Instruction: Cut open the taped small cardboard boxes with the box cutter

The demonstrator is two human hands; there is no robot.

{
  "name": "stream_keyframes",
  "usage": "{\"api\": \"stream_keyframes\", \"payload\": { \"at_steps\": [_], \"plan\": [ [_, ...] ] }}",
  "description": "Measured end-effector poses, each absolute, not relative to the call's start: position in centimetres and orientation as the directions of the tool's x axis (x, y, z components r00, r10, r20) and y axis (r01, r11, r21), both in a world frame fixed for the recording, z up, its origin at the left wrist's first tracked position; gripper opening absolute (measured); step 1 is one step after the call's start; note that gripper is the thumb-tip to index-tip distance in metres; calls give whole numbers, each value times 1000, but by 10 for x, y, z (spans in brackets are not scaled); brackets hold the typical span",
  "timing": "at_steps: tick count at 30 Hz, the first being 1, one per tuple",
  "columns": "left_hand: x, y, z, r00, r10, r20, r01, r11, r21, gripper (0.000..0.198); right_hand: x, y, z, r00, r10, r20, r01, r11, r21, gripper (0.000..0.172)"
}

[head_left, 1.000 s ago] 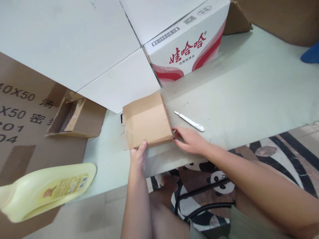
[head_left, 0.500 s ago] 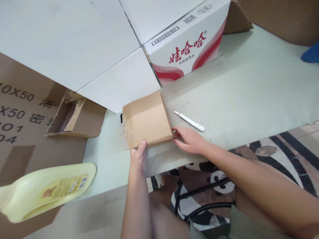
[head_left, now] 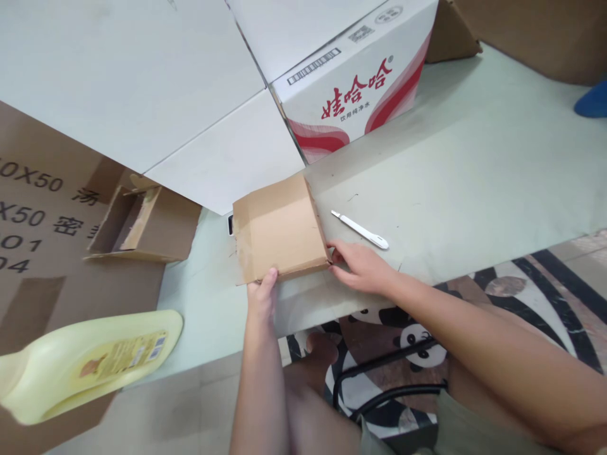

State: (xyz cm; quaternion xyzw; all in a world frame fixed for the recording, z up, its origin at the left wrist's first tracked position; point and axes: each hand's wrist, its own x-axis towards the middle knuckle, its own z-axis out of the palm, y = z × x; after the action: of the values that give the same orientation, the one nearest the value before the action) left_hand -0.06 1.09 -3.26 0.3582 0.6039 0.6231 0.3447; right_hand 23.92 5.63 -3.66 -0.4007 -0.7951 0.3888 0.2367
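Observation:
A flat brown cardboard box [head_left: 282, 227] lies on the pale green table, with clear tape along its left side. My left hand [head_left: 262, 292] grips its near edge, thumb on top and the other fingers hidden beneath. At the near right corner, my right hand [head_left: 355, 265] holds the box between thumb and fingers; some fingertips are tucked out of sight behind its side. A slim white knife-like tool [head_left: 360, 230] rests on the table just beyond my right hand, touched by neither hand.
A white carton with red lettering [head_left: 355, 101] and large white boxes [head_left: 227, 145] stand behind. To the left are a small open cardboard box [head_left: 165, 224] and a pale yellow bottle [head_left: 104, 360]. A dark-edged object [head_left: 231, 225] peeks out beside the flat box. Something blue [head_left: 590, 101] lies far right.

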Motion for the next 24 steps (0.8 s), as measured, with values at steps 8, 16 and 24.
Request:
{"api": "stream_keyframes", "payload": {
  "at_steps": [8, 16, 24],
  "plan": [
    [1, 12, -30, -500, 865, 30, -15, -44, 999, 88, 239, 57, -36, -573, 818, 59, 459, 380, -803, 43],
    [5, 12, -26, -515, 857, -3, -109, -63, 992, 90, 239, 57, -38, -578, 812, 76, 461, 402, -791, 45],
    [9, 13, -24, -528, 848, -46, -160, -47, 986, 91, 238, 56, -39, -584, 808, 78, 471, 416, -778, 43]
  ]
}}
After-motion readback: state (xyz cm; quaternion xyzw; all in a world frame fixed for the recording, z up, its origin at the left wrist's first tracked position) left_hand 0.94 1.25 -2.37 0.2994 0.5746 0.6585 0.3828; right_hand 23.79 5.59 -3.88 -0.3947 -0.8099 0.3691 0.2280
